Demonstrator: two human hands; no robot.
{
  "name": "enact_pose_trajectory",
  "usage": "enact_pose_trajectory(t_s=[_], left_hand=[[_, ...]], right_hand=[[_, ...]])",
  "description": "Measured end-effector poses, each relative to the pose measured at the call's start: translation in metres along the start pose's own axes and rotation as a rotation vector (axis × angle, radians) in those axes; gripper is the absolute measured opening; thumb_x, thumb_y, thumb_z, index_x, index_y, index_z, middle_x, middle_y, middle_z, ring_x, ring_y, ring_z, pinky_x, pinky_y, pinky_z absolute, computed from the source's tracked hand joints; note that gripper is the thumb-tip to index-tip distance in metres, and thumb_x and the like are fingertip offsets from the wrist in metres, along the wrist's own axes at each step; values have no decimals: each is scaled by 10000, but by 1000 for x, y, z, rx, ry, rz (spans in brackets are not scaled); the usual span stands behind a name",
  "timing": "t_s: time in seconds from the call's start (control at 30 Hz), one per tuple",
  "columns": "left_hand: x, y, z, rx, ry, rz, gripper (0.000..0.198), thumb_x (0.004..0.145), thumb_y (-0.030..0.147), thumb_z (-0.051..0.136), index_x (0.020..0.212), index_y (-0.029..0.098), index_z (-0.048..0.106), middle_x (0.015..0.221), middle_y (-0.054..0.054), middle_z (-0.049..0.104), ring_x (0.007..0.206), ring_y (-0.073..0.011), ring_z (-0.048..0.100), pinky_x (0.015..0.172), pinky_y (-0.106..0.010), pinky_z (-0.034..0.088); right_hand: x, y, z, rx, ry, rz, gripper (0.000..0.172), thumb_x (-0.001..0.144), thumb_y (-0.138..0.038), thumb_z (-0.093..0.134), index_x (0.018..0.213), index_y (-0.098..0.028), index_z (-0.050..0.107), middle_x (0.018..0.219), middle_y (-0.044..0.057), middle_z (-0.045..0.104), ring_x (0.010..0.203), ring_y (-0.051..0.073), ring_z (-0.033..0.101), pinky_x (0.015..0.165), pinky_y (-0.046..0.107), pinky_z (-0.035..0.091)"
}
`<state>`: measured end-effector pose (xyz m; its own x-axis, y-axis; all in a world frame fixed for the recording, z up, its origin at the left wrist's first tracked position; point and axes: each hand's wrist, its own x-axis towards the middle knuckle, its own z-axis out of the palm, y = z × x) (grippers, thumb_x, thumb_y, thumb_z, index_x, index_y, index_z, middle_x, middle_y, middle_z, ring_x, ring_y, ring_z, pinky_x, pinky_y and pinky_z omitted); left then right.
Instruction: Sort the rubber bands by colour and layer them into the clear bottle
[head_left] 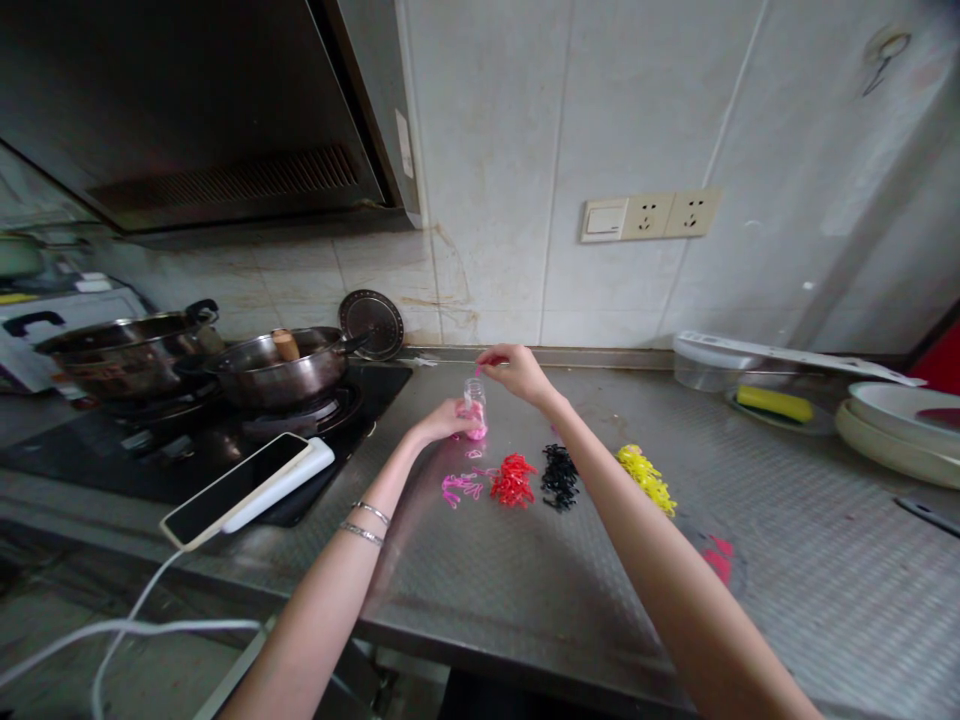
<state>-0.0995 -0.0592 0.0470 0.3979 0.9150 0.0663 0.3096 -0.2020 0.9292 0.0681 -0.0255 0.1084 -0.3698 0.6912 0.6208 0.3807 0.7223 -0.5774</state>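
My left hand (pixel 448 420) is closed around a small clear bottle (pixel 475 393) that stands upright on the metal counter, with pink bits in its lower part. Just above the bottle's mouth, my right hand (pixel 514 368) pinches a small pink band (pixel 481 369). In front of the bottle lies a loose scatter of pink bands (pixel 460 487). Beside it sit a red pile (pixel 513 481), a black pile (pixel 560 477) and, past my right forearm, a yellow pile (pixel 646 478) of similar small bands.
On the left, a pan (pixel 281 370) and a pot (pixel 124 355) stand on the black stove (pixel 225 480). A phone (pixel 236 490) with a white cable lies at its front. Rightward are a clear container (pixel 701 365), a yellow sponge (pixel 774 404), bowls (pixel 892 430) and a knife (pixel 930 515).
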Motion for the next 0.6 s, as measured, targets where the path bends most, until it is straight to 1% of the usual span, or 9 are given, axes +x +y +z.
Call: enact_pose_trajectory(t_s=[0.1,0.17,0.23,0.3,0.37,0.47,0.5,0.6], left_hand=[[1,-1,0,4,6,-9,276,614,218,673,851,92,606,712,-46,652,611,-111,574,654,-255,436],[3,-4,-1,-1,1,-4,271,613,217,671,841,87,603,714,-50,651,610,-109,573,655,-254,436],[5,-7,-1,-6,0,-4,276,614,220,668,844,85,598,713,-51,649,605,-109,573,648,-256,438],[5,-9,-2,-13,-3,1,293,617,223,664,868,90,592,711,-46,648,603,-112,574,646,-261,441],[5,-9,-3,1,-11,25,281,622,225,659,864,96,594,707,-41,648,615,-116,576,656,-263,440],[4,-10,-5,54,-10,56,213,631,233,652,789,96,609,695,-44,647,635,-123,578,654,-252,432],[4,-10,-5,67,-6,58,202,634,237,649,772,95,612,693,-47,647,636,-124,577,645,-248,429],[6,-14,-4,72,-3,55,205,642,251,643,772,96,618,689,-48,645,633,-128,576,625,-243,424]], right_hand=[[2,-6,7,-80,-50,-79,154,682,-121,547,770,-118,673,750,50,654,685,114,569,685,227,434],[1,-7,9,-105,-92,-92,156,687,-126,547,774,-117,676,750,53,652,669,113,565,672,226,432],[-1,-6,8,-113,-103,-82,163,706,-158,543,792,-126,678,776,56,651,678,114,566,674,227,431],[-4,-4,7,-116,-82,-37,184,718,-218,553,834,-140,674,840,60,649,712,120,571,692,232,430],[-8,-1,8,-118,-91,38,256,698,-281,589,906,-149,657,908,63,644,740,130,577,695,236,433],[-12,6,16,-132,-186,126,422,638,-319,645,1020,-143,615,954,70,641,753,148,586,677,239,434],[-13,9,19,-139,-210,139,448,630,-318,649,1039,-139,605,953,71,643,755,152,587,676,240,432],[-14,15,27,-136,-224,151,415,641,-313,637,1017,-141,611,904,61,653,750,147,584,671,234,423]])
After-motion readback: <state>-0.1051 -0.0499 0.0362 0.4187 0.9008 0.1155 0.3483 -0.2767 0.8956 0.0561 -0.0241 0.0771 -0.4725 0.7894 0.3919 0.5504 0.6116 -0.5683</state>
